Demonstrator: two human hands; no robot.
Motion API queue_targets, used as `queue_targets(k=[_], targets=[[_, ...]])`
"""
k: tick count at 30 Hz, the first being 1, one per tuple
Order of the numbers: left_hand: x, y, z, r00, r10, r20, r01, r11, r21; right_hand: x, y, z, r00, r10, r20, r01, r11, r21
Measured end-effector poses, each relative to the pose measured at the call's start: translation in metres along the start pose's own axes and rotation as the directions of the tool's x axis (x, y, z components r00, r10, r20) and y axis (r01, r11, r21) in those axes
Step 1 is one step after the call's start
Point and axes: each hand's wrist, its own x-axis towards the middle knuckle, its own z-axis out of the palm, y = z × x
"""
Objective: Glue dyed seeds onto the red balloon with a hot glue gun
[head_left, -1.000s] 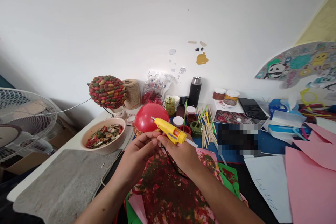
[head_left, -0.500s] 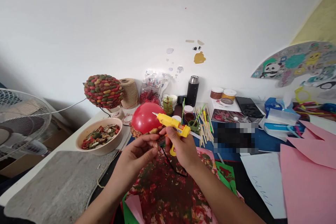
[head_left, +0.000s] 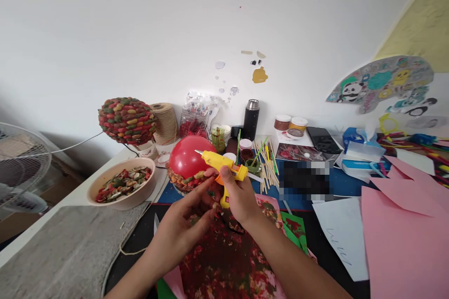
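Jutting from the right hand (head_left: pixel 242 198), the glue gun (head_left: pixel 218 161) points leftward.

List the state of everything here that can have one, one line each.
Glue gun: gripped in right hand, glue stick poking out behind
Left hand: pinching a small piece
Balloon: inflated, lower part covered in shells
Bowl: holding painted shells
Ball: covered in painted shells
Twine: wound up
Flask: upright
Phone: lying down, screen dark
Green paint jar: open, stick inside
Yellow jar: lidded
Fan: running or not, unclear
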Motion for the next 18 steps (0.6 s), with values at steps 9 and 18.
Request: queue_targets(k=[9,18], targets=[[-0.025,-0.010,0.012,0.974,-0.048,0.221,0.049,0.999,-0.002,0.001,0.002,0.000,0.999,-0.013,-0.033,0.014,1.000,0.018],[-0.002,-0.001,-0.034,0.990,-0.043,-0.134,0.012,0.975,-0.224,-0.004,-0.003,0.004,0.999,0.043,-0.030,-0.043,0.999,0.015]])
